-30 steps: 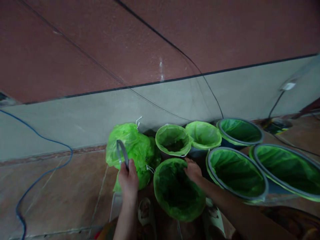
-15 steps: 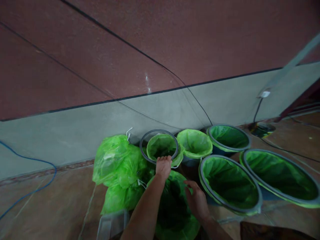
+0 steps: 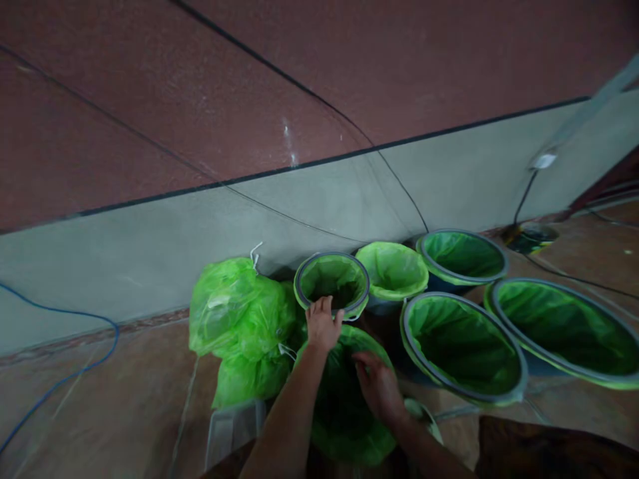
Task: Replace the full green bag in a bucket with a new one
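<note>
A grey ring [image 3: 366, 293] sits around the mouth of a small bin lined with a green bag [image 3: 334, 269], by the wall. My left hand [image 3: 323, 327] rests on the near edge of that ring, fingers forward and thumb apart. My right hand [image 3: 382, 389] hovers over the nearer bin, whose green liner [image 3: 349, 432] covers its rim. Its fingers are loosely bent and hold nothing that I can see. Both forearms partly cover the nearer bin.
Full green bags [image 3: 239, 313] are piled on the left, behind a clear plastic container [image 3: 234, 429]. To the right stand a bin with a loose green liner [image 3: 392, 266] and several ringed bins [image 3: 462, 346]. A blue cable [image 3: 70, 376] lies on the floor. Black wires run down the wall [image 3: 200, 219].
The grey ring, tilted and off to one side before, now lies around the small bin's mouth. My left hand has loosened from gripping it. My right hand has shifted slightly left.
</note>
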Action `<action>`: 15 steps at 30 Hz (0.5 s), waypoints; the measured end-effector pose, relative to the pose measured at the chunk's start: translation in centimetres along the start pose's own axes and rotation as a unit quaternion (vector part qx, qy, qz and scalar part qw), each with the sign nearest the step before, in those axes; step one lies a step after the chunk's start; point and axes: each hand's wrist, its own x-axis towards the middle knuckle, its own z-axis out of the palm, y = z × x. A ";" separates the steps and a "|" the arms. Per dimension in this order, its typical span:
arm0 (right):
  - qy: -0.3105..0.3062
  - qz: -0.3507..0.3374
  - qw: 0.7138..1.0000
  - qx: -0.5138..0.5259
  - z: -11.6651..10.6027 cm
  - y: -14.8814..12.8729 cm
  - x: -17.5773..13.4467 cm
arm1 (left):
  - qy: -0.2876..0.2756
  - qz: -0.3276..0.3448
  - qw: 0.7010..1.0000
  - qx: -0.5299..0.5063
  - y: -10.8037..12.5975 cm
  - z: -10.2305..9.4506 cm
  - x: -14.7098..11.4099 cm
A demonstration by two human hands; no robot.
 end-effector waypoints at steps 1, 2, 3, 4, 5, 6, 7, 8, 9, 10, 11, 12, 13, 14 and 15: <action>-0.022 0.018 1.000 -0.013 0.3 -0.2 0.1 | 0.021 -0.038 0.999 -0.009 -1.1 -0.5 -0.8; -0.047 0.040 0.998 -0.030 0.7 -0.5 0.3 | 0.034 -0.083 0.996 -0.014 -2.2 -1.0 -1.7; -0.074 0.061 0.994 -0.049 1.1 -0.6 0.6 | 0.043 -0.134 0.990 -0.013 -3.4 -1.3 -2.7; -0.100 0.077 0.990 -0.069 1.5 -0.8 1.1 | 0.043 -0.181 0.982 -0.007 -4.5 -1.5 -3.8; -0.123 0.088 0.984 -0.090 2.0 -0.8 1.6 | 0.028 -0.205 0.978 -0.003 -5.4 -1.5 -4.8; -0.140 0.094 0.979 -0.110 2.3 -0.9 2.3 | 0.011 -0.211 0.977 -0.001 -6.1 -1.3 -5.8; -0.152 0.094 0.975 -0.130 2.7 -0.8 3.0 | -0.011 -0.207 0.978 0.000 -6.6 -1.0 -6.7; -0.158 0.090 0.972 -0.150 3.0 -0.6 3.7 | -0.031 -0.197 0.980 0.001 -6.9 -0.6 -7.4; -0.159 0.086 0.968 -0.172 3.2 -0.4 4.4 | -0.051 -0.185 0.981 0.002 -7.0 -0.1 -7.9; -0.157 0.082 0.965 -0.195 3.5 -0.1 4.9 | -0.073 -0.176 0.982 0.004 -7.0 0.3 -8.2; -0.155 0.079 0.960 -0.217 3.8 0.3 5.4 | -0.098 -0.170 0.980 0.010 -6.9 0.7 -8.3; -0.153 0.076 0.956 -0.237 4.3 0.8 5.7 | -0.125 -0.168 0.978 0.020 -6.8 1.0 -8.3; -0.153 0.076 0.952 -0.254 4.9 1.4 5.8 | -0.151 -0.169 0.973 0.035 -6.8 1.2 -8.3; -0.151 0.078 0.948 -0.269 5.6 2.1 5.8 | -0.172 -0.172 0.969 0.053 -6.8 1.4 -8.2; -0.146 0.078 0.945 -0.281 6.4 2.8 5.7 | -0.186 -0.175 0.964 0.074 -6.8 1.5 -8.2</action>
